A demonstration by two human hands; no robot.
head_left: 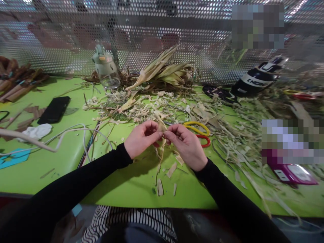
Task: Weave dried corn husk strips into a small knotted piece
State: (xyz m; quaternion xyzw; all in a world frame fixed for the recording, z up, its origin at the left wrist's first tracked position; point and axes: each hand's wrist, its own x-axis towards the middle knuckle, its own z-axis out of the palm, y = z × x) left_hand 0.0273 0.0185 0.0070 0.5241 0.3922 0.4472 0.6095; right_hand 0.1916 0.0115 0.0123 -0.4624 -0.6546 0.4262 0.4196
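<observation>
Husk strip (161, 125), one, pinched by left hand (142, 139) and right hand (186, 144); two bottles (106, 69).

This is probably a craft workshop: dry plant scraps (141, 111), a leafy bundle (157, 65) and colour-handled scissors (194, 123) litter a green worktop (192, 199), brown bundles (15, 79) lie at the left, and perforated metal screening (152, 30) stands behind.

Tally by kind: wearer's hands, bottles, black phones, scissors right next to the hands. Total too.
Hands: 2 (left hand, right hand, both pinching a pale dry strip)
Bottles: 2 (pale green bottle, tilted dark bottle)
Black phone: 1
Scissors with yellow and red handles: 1
Total: 6
</observation>
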